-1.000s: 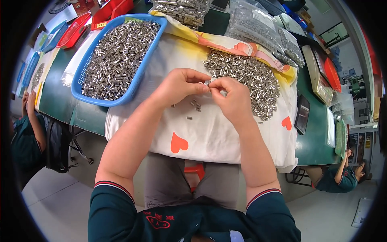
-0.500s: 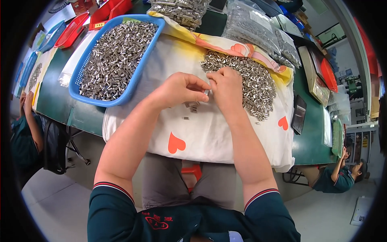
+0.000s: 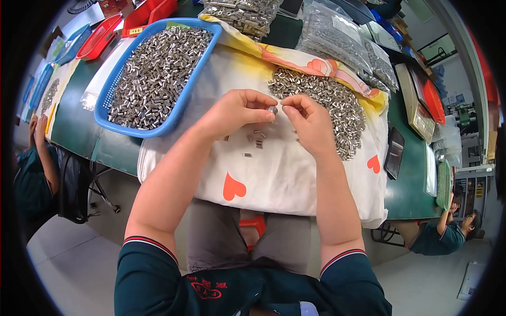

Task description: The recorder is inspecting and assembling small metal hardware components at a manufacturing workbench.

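Observation:
My left hand [image 3: 245,111] pinches a small shiny metal piece [image 3: 273,110] between thumb and fingertips. Just to the right, my right hand [image 3: 308,121] has its thumb and forefinger drawn together in a pinch; whatever may be between them is too small to make out. The two hands are a short gap apart above a white cloth [image 3: 274,184] printed with red hearts. Below them lie several loose metal pieces [image 3: 259,143]. A large heap of similar short metal pieces [image 3: 340,113] spreads beyond my right hand, partly covered by it.
A blue plastic basket [image 3: 104,113] full of metal pieces stands at the left. Plastic bags of parts [image 3: 337,31] lie at the back. On the green table [image 3: 411,195] a dark phone-like slab [image 3: 394,152] rests at the right. Other people sit at both sides.
My right hand has drawn away to the right from my left hand, opening a gap between them. The metal piece in my left fingers shows more plainly. The view has shifted slightly.

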### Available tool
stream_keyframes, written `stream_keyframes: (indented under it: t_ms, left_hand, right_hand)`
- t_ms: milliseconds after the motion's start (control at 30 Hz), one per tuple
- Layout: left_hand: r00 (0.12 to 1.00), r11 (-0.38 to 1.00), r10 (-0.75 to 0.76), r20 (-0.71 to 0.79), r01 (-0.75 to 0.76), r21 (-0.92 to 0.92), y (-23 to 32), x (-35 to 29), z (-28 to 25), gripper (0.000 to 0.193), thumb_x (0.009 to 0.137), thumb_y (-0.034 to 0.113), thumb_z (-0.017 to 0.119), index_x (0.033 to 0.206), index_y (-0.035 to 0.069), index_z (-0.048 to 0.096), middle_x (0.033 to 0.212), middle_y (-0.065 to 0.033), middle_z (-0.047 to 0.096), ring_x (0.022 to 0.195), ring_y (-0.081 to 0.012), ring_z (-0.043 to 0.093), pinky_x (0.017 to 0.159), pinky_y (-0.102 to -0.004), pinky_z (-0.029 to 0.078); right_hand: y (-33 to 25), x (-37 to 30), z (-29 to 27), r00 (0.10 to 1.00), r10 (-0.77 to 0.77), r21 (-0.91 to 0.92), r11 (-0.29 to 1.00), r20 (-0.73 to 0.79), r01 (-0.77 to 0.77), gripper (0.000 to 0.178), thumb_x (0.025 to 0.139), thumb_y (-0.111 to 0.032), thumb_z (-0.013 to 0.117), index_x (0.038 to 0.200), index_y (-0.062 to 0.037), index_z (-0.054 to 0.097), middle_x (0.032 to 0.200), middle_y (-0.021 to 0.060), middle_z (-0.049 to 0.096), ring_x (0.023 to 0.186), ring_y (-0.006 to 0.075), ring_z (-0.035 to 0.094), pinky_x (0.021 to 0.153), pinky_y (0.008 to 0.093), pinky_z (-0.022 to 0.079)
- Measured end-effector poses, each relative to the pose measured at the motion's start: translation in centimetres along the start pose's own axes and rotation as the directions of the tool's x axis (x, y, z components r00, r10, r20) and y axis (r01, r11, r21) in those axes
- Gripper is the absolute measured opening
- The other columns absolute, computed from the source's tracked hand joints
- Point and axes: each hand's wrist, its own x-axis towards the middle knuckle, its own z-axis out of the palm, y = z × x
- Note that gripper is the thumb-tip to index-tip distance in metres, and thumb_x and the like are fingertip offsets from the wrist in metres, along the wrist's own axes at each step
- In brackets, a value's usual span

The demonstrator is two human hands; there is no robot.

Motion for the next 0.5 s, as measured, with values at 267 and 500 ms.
stream_keyframes:
  t_ms: [267,500]
  left_hand:
    - [1.0,0.996,-0.016,-0.009,0.015,-0.083,-0.2,0.2,-0.2,0.028,0.076,0.001,0.062,0.103,-0.002,0.057,0.089,-0.0061,0.062,0.077,-0.0092,0.059,0.07,-0.0212,0.048]
    - [0.997,0.993,0.054,-0.057,-0.048,0.112,-0.6,0.1,0.2,0.028,0.076,0.002,0.063,0.103,-0.003,0.058,0.089,-0.0068,0.063,0.078,-0.0081,0.058,0.069,-0.0204,0.048]
  right_hand:
    - [-0.6,-0.6,0.2,0.994,-0.099,-0.009,0.995,0.054,0.1,0.008,0.074,-0.002,0.06,0.082,-0.0016,0.061,0.075,0.0023,0.061,0.066,0.0078,0.055,0.061,0.0213,0.044]
    - [-0.5,-0.9,0.9,0.961,-0.276,-0.247,0.931,0.002,0.267,0.006,0.068,-0.002,0.06,0.074,-0.0026,0.057,0.069,0.0083,0.058,0.064,0.0184,0.058,0.059,0.0273,0.046]
